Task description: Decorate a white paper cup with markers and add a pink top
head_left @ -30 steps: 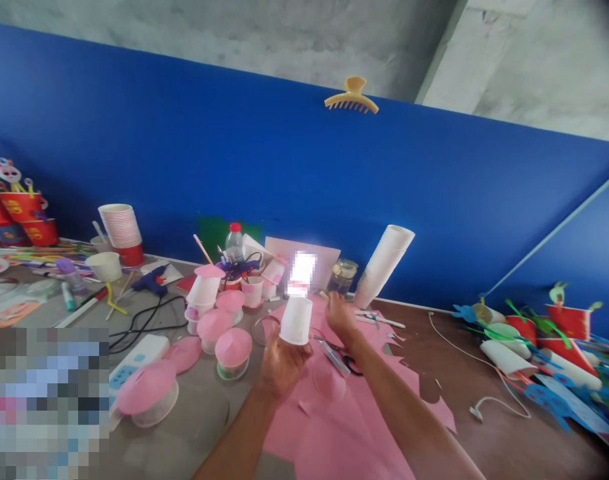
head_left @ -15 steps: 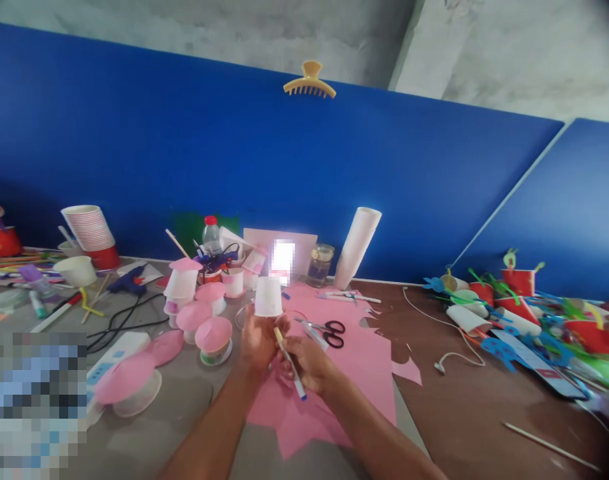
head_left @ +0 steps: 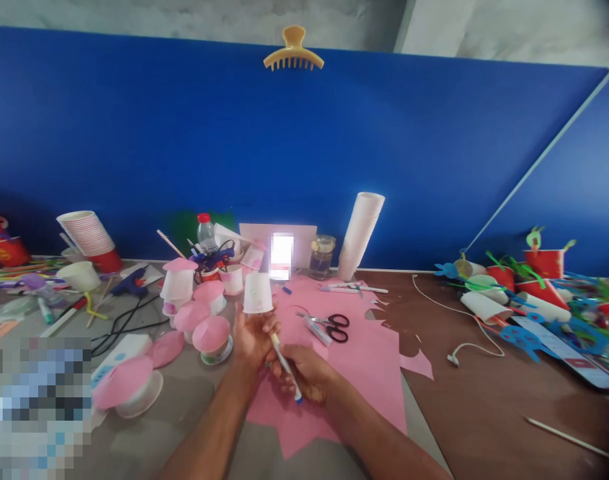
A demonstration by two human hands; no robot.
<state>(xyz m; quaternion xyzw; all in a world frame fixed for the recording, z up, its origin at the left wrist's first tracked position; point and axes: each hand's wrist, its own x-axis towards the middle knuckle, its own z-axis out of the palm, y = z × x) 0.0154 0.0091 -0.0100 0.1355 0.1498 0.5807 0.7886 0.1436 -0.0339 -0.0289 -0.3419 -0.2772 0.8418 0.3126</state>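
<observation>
The left hand [head_left: 255, 337] holds a cup [head_left: 258, 294] (inverted) over its fingers.

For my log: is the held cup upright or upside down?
Upside down: the cup at the left hand has its wider end lowest.

The table [head_left: 474, 417] has a grey surface on the left and a brown one on the right. A large pink sheet [head_left: 367, 373] with jagged edges lies across both, a pink scrap [head_left: 419, 364] just beside it. On the grey part stand cups topped with pink paper [head_left: 212, 335], near a white power strip [head_left: 126, 350], a looping black cord [head_left: 115, 330] and a blue glue gun [head_left: 129, 283]; farther left is a stack of paper cups [head_left: 88, 233]. The brown part carries a white cable [head_left: 484, 344], a white stick [head_left: 567, 435] and a pile of red, green and blue crafts [head_left: 542, 293]
</observation>
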